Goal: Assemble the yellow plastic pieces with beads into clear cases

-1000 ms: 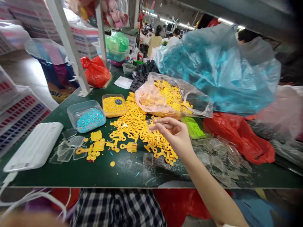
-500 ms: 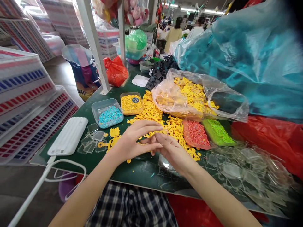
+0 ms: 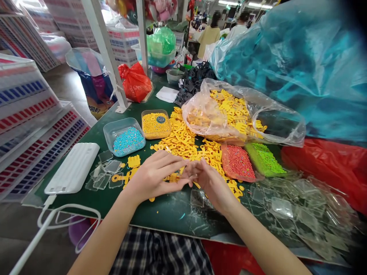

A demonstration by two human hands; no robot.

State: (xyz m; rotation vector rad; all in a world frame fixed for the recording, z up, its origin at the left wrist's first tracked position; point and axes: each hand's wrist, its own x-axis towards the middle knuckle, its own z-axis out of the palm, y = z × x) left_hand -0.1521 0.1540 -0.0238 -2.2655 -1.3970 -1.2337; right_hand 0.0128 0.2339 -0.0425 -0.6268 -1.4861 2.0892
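Observation:
Over the front of a heap of yellow plastic pieces (image 3: 183, 133), my two hands meet at the fingertips. My left hand (image 3: 156, 173) has its fingers bent forward and its thumb below them, the tips closing in at my right hand. My right hand (image 3: 210, 183) is turned inward with its fingers curled together. Whatever lies between the fingertips is too small and hidden to make out. Just below my right hand a clear square plastic piece (image 3: 197, 198) lies on the dark green table (image 3: 172, 217). A few yellow pieces (image 3: 133, 161) lie left of my left hand.
Boxes of blue beads (image 3: 129, 140), yellow beads (image 3: 156, 125), red beads (image 3: 237, 162) and green beads (image 3: 266, 158) surround the heap. Clear squares (image 3: 301, 214) pile up at right. A white power bank (image 3: 73, 168) with cable lies left; a bag of yellow pieces (image 3: 229, 110) stands behind.
The view has shifted slightly. My fingertips stay together, a little lower, and the gap between my left thumb and fingers shows more of the yellow pieces.

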